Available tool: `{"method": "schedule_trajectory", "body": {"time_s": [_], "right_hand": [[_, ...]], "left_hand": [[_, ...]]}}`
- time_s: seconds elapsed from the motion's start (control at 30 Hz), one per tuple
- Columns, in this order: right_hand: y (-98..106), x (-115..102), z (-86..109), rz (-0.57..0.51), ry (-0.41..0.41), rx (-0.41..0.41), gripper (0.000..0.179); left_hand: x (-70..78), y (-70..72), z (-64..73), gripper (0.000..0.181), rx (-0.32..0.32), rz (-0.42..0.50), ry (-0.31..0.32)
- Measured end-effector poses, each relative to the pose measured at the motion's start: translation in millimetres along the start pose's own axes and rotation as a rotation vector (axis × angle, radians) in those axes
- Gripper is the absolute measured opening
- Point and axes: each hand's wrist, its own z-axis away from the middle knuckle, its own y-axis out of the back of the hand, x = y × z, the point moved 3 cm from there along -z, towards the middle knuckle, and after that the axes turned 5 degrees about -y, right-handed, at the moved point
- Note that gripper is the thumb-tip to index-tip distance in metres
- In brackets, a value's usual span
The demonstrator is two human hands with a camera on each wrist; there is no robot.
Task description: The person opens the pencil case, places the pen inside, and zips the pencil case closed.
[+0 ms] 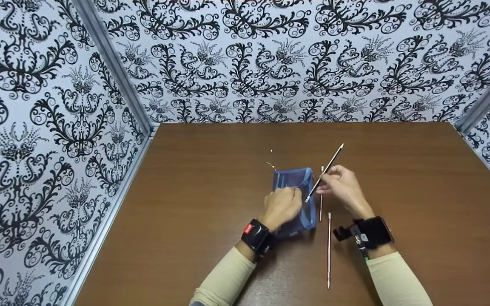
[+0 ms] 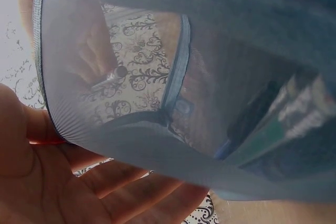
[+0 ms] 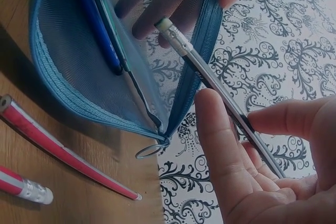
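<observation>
A blue mesh zip pouch (image 1: 306, 219) stands open near the middle of the table. My left hand (image 1: 282, 206) grips its edge, thumb on one side of the mesh and fingers spread behind it in the left wrist view. Between thumb and fingertips, my right hand (image 1: 343, 189) pinches a black-and-silver pencil (image 1: 333, 162), slanted with its eraser end toward the pouch's mouth. That eraser (image 3: 165, 23) overlaps the mesh in the right wrist view. Inside the pouch lie a blue pen (image 3: 97, 35) and a flat, green-edged item (image 3: 116, 51).
Two red-and-silver pencils lie right of the pouch: one pencil (image 1: 329, 250) nearer the front, another pencil (image 1: 321, 210) partly under the right hand. A ring zipper pull (image 3: 149, 151) hangs from the pouch's corner. Patterned walls (image 1: 262, 63) enclose the brown table (image 1: 194, 170).
</observation>
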Motion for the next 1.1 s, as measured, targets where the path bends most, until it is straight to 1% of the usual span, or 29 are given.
{"method": "schedule_trajectory", "body": {"time_s": [0.33, 0.53, 0.83, 1.1], "right_hand": [[-1.9, 0.9, 0.0, -0.016, -0.004, -0.019, 0.015], [-2.8, 2.3, -1.6, -0.027, 0.005, -0.025, 0.011], [-3.2, 2.1, -0.9, -0.014, 0.001, -0.034, 0.014], [-4.7, 1.6, 0.3, -0.020, -0.011, -0.037, 0.015]], "left_hand": [[0.5, 0.0, 0.1, 0.042, 0.003, -0.003, -0.010], [2.0, 1.6, 1.6, 0.041, 0.011, 0.009, -0.015], [1.3, 1.2, 1.7, 0.041, -0.007, 0.027, -0.026], [0.8, 1.0, 1.3, 0.043, -0.025, 0.025, -0.012]]}}
